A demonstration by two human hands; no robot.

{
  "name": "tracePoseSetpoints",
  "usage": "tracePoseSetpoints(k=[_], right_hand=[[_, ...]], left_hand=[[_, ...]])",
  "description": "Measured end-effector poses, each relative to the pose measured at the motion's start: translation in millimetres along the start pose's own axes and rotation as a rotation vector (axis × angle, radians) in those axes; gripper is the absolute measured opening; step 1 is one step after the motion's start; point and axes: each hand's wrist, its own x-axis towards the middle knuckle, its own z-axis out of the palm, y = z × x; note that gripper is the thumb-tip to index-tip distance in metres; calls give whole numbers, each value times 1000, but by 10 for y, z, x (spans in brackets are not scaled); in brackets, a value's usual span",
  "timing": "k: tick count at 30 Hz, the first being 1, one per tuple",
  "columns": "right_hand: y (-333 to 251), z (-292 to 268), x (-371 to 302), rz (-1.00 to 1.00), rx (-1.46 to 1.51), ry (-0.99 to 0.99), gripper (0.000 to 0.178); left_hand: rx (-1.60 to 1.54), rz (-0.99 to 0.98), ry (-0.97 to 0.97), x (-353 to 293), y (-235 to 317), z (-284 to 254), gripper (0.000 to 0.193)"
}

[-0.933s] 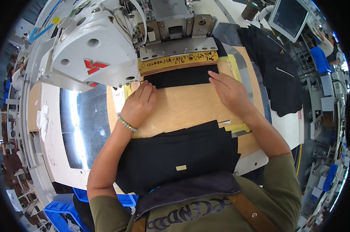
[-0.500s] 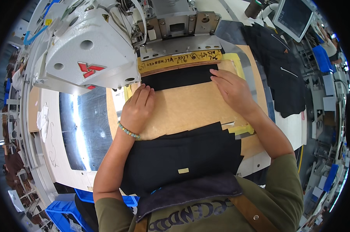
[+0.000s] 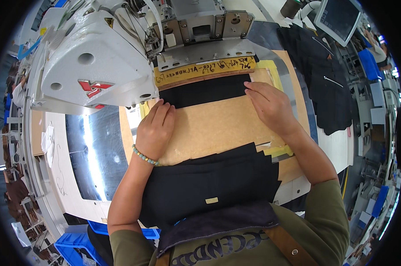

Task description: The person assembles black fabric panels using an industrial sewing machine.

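A black fabric strip (image 3: 205,91) lies flat across a tan template board (image 3: 209,124), its far edge along a wooden strip below a yellow-taped bar with handwriting (image 3: 205,69). At the strip's near left corner, my left hand (image 3: 156,126), wearing a beaded bracelet, has its fingers drawn together on the cloth. My right hand (image 3: 271,106) pinches the right end with thumb and fingertips. The fingertips partly cover both ends. Closer to me, a stack of black fabric pieces (image 3: 209,177) overlaps the board's near edge, with a small pale label on top.
A white sewing machine head (image 3: 94,66) hangs close to my left hand. Beyond the strip stands a metal clamp frame (image 3: 205,31). Black garment pieces with zips (image 3: 329,84) lie to the right, below a screen (image 3: 338,20). Blue crates (image 3: 78,248) sit at lower left.
The view has shifted slightly, with the machine head now further left in it. Both hands remain at the strip's ends; the right fingertips sit slightly lower along its right end.
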Motion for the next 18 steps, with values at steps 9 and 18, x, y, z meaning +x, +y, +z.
tracePoseSetpoints(k=[9,18], right_hand=[[37,-15,-40,-3,-42,-8,14],[24,7,-93,-58,-204,-60,25]], left_hand=[[-8,-8,-4,13,21,24,25],[21,-32,-7,-43,-18,24,24]])
